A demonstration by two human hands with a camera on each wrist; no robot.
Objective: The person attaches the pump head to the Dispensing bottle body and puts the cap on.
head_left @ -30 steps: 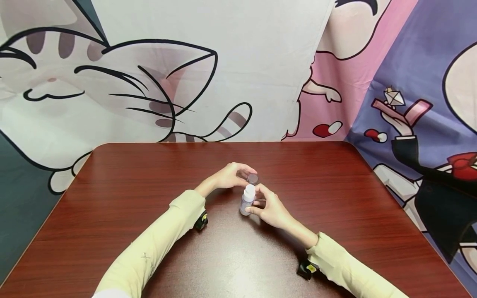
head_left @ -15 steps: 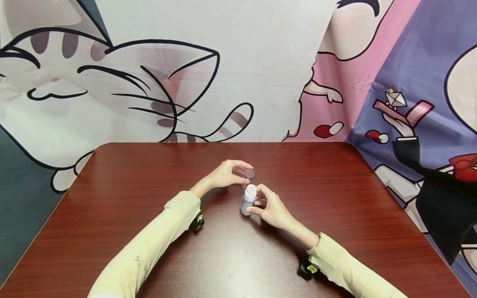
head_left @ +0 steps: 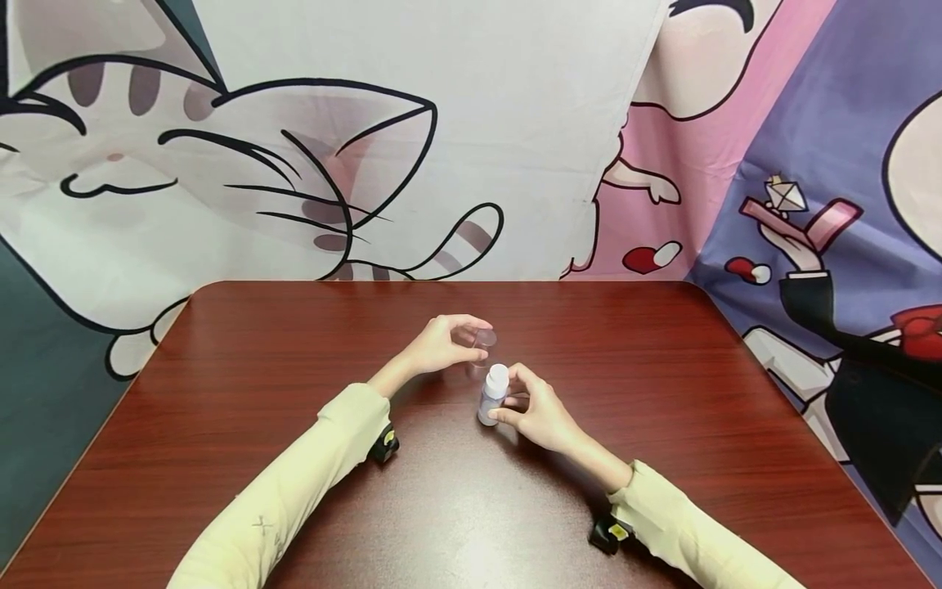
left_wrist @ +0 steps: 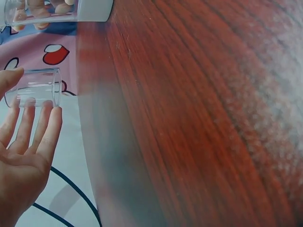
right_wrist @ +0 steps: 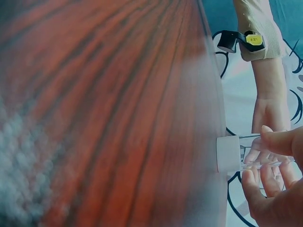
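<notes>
My left hand [head_left: 439, 343] holds a clear, thin-walled cylindrical cap [head_left: 482, 345] between thumb and fingers, a little beyond and left of a small bottle. In the left wrist view the cap [left_wrist: 38, 87] is see-through and has nothing visible inside. My right hand [head_left: 540, 413] grips the bottle [head_left: 494, 394] from the right, thumb on the near side. This bottle has a white top, a clear body and a white foot; it stands upright. In the right wrist view its white foot [right_wrist: 228, 154] is near the table, and fingers cover part of the body.
The brown wooden table [head_left: 294, 319] has a glossy surface with a bright reflection at the front. A cloth backdrop with cartoon drawings [head_left: 515, 123] hangs behind it. Black wrist cameras [head_left: 385, 444] sit on both light yellow sleeves.
My left hand has moved left and slightly farther back with the clear cap, opening a gap to the bottle. The right hand and the bottle have barely moved.
</notes>
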